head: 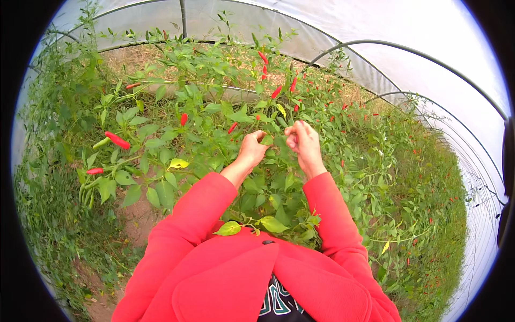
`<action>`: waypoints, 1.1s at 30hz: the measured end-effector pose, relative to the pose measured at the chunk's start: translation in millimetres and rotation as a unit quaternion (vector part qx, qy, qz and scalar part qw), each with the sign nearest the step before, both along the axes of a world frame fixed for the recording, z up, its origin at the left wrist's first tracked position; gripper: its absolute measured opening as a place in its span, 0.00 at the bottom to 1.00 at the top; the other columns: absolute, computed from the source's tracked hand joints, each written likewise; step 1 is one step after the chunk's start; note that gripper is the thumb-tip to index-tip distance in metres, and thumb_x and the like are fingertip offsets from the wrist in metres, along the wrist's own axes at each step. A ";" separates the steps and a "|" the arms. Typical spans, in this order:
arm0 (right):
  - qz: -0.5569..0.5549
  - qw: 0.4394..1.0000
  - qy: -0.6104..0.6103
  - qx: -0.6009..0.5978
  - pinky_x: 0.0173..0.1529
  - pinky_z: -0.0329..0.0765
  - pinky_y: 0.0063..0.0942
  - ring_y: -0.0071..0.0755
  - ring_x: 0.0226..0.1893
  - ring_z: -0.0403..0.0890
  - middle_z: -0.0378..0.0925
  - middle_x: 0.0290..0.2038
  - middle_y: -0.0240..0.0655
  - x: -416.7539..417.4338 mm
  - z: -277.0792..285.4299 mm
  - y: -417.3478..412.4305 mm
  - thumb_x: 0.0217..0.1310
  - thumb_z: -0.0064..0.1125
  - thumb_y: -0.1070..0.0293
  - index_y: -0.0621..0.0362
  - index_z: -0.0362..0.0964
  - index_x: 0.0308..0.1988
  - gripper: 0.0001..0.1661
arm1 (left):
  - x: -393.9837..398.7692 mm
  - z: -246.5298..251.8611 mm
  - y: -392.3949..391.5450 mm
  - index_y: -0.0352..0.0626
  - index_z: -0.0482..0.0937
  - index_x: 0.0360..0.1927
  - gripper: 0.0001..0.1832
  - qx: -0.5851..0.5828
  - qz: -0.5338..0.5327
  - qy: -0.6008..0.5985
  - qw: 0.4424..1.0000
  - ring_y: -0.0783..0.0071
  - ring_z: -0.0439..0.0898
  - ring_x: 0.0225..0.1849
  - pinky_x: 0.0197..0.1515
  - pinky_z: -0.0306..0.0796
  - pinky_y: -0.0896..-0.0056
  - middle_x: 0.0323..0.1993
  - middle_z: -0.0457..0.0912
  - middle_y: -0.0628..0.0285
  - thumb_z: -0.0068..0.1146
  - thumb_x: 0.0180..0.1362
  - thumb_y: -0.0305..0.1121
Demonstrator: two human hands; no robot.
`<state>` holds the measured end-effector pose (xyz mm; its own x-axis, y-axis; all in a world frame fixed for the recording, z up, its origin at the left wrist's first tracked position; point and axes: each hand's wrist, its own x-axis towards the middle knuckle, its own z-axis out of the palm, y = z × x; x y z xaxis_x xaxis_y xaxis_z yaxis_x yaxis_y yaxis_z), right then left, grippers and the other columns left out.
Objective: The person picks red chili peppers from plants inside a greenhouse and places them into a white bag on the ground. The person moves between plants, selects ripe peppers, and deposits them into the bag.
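Both my hands reach into a leafy chili pepper plant (245,185) in front of me. My left hand (252,149) is at a green leaf (266,140), its thumb and forefinger close together beside the stems; whether they pinch a stem is hidden. A short way to the right, my right hand (304,144) is raised with curled fingers, and I cannot tell what, if anything, is between them. Past the hands hang red chili peppers, one (276,92) beyond the gap between them and another (232,128) left of my left hand.
More red chilies (117,140) hang on branches at the left, near green ones (101,143). Bare soil (139,221) shows at lower left. A metal hoop (402,45) carries the plastic greenhouse cover (422,24). Dense plants (418,181) continue along the right.
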<state>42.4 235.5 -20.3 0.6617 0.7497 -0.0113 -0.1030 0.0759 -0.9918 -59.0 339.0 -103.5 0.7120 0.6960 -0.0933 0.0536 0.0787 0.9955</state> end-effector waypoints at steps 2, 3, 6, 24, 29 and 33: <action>0.041 0.973 -0.210 -0.090 0.26 0.67 0.21 0.23 0.22 0.72 0.76 0.29 0.33 5.3 -9.1 8.5 0.69 0.50 0.64 0.59 0.71 0.42 0.10 | -0.2 2.8 -4.8 0.42 0.81 0.44 0.08 -0.006 -0.018 -0.004 1.000 0.81 0.78 0.37 0.33 0.72 0.74 0.37 0.83 0.68 0.57 0.62 0.29; 0.046 0.931 -0.338 -0.131 0.29 0.72 0.25 0.29 0.25 0.77 0.79 0.31 0.36 1.5 -7.0 16.8 0.68 0.51 0.66 0.60 0.72 0.46 0.11 | -1.1 3.0 -6.3 0.42 0.80 0.44 0.08 -0.009 -0.029 -0.006 1.000 0.81 0.78 0.37 0.34 0.72 0.74 0.37 0.83 0.68 0.57 0.62 0.29; 0.115 0.829 -0.510 -0.196 0.43 0.76 0.42 0.51 0.40 0.82 0.82 0.38 0.48 -15.7 7.7 32.1 0.61 0.58 0.62 0.56 0.73 0.48 0.16 | -1.8 -0.3 -7.4 0.40 0.78 0.47 0.11 0.007 -0.041 0.018 0.999 0.79 0.78 0.37 0.34 0.73 0.74 0.40 0.82 0.65 0.55 0.61 0.25; 0.081 0.980 -0.175 -0.048 0.25 0.66 0.18 0.15 0.21 0.69 0.72 0.23 0.26 -0.9 -12.6 31.5 0.68 0.54 0.66 0.62 0.71 0.41 0.10 | 1.1 -2.0 7.6 0.36 0.84 0.41 0.08 0.164 0.086 -0.086 0.979 0.82 0.80 0.30 0.30 0.72 0.76 0.31 0.85 0.63 0.57 0.61 0.26; 0.049 0.986 -0.147 -0.068 0.25 0.67 0.18 0.16 0.21 0.69 0.72 0.22 0.27 5.2 -15.4 26.5 0.69 0.52 0.65 0.61 0.70 0.39 0.10 | -1.5 8.8 0.8 0.36 0.84 0.40 0.08 0.144 0.066 -0.092 0.983 0.82 0.78 0.27 0.28 0.73 0.76 0.27 0.83 0.64 0.57 0.62 0.28; 0.037 0.978 -0.201 -0.036 0.26 0.66 0.18 0.16 0.22 0.69 0.72 0.23 0.27 0.0 -18.9 23.8 0.69 0.52 0.68 0.62 0.69 0.39 0.08 | 2.3 10.7 0.1 0.36 0.83 0.38 0.07 0.137 0.091 -0.085 0.983 0.83 0.76 0.24 0.26 0.71 0.79 0.25 0.81 0.66 0.57 0.62 0.28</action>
<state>42.5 259.3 -39.2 0.5680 0.8023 0.1836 0.2940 0.0105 -0.9557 -56.8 339.1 -92.8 0.5631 0.7953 0.2247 -0.1050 -0.2009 0.9740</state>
